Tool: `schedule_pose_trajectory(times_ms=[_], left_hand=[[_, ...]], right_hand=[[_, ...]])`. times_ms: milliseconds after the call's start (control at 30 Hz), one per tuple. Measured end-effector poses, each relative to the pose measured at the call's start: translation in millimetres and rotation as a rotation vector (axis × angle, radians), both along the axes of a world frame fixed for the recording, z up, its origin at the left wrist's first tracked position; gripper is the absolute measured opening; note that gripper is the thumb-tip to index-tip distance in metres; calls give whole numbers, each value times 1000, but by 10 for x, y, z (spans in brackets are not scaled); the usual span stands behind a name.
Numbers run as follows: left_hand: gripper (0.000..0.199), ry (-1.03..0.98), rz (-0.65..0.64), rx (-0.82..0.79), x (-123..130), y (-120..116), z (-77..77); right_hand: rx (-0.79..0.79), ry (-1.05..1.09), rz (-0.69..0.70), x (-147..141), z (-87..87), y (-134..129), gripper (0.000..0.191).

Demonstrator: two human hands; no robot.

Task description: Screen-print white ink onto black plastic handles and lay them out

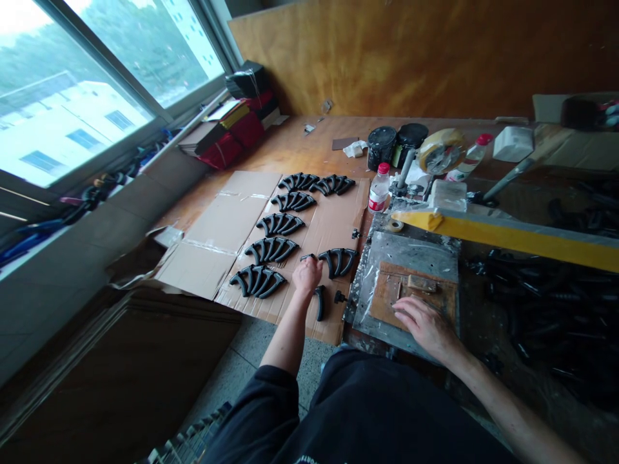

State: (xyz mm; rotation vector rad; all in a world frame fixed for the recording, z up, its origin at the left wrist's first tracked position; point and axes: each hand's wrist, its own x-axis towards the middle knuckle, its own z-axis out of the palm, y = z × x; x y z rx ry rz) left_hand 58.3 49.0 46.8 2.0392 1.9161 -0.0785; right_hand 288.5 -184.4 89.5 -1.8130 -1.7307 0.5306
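Note:
My left hand [308, 276] is closed over the cardboard sheet [329, 222], and the dark end of a black curved handle [307, 256] shows just past its fingers. Most of that piece is hidden by the hand. To its right lies a small fan of black curved handles [338, 262], and a single one [320, 303] lies nearer to me. Several fanned groups of the same handles [258, 281] run along the left of the cardboard. My right hand [423, 324], fingers stretched and holding nothing, is over the near edge of a wooden board [387, 303] with a small block [422, 283] on it.
A yellow bar [522, 241] crosses above the metal plate [363, 309] at right. Behind stand a red-capped bottle [378, 188], black tubs [382, 147] and a tape roll [441, 149]. More black parts [546, 322] are heaped at right. Windows line the left.

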Motion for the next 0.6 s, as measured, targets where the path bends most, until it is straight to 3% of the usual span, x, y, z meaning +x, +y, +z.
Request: schedule_pose_trajectory(times_ms=[200, 300, 467, 600], left_hand=[[36, -23, -20, -62, 323, -104, -62], [34, -19, 10, -62, 305, -84, 59], [41, 2, 62, -9, -100, -288, 341], [42, 80, 130, -50, -577, -691, 254]], right_hand=[[-13, 19, 0, 28, 1, -68, 20], [-29, 40, -8, 75, 24, -119, 20], [-93, 79, -74, 325, 103, -234, 19], [-74, 95, -187, 726, 134, -372, 19]])
